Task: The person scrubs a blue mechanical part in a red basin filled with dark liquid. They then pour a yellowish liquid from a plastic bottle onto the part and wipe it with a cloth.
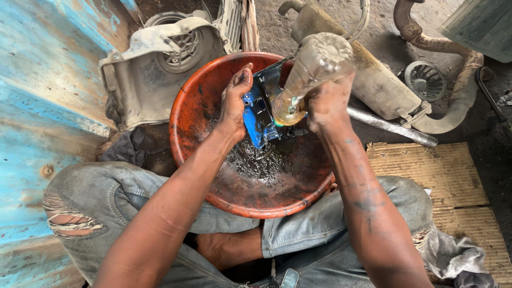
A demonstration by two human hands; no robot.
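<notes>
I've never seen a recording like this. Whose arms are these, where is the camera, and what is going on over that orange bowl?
There is no machine here. The one picture comes from a camera worn on a person's head, looking down at their own two bare arms and at their knees in torn jeans, seated low on the ground.

Between the knees sits a round orange basin with dark, oily liquid in its bottom. The left hand holds a small blue and black part over the basin. The right hand grips a grimy plastic bottle, tipped neck-down toward that part.

Around them lie a grey plastic fan cover, a rusty exhaust muffler with its bent pipe, a metal rod, sheets of cardboard and a rag.
</notes>
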